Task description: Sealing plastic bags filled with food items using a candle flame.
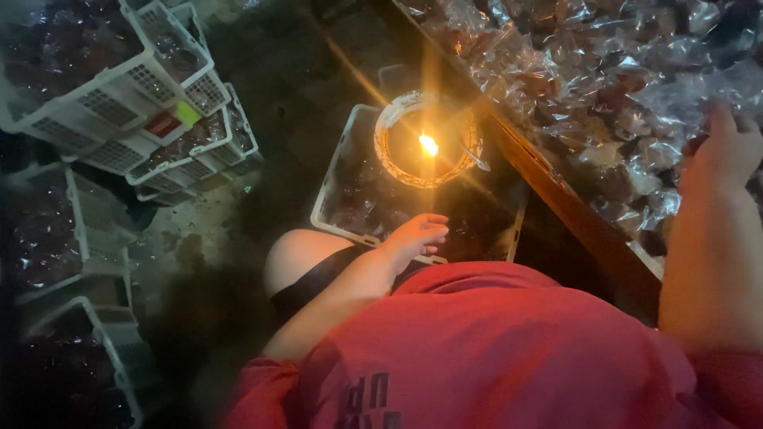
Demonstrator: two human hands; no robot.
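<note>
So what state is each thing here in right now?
Small flame: lit, inside the round bowl.
White plastic crate under the bowl: partly filled with dark packets.
Clear plastic packets on the wooden tray: heaped.
Left hand: open, empty.
Right hand: resting on the packets.

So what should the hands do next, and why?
Probably the right hand should close on one clear bag from the pile it is resting on; the left hand waits empty and open near the flame.
</note>
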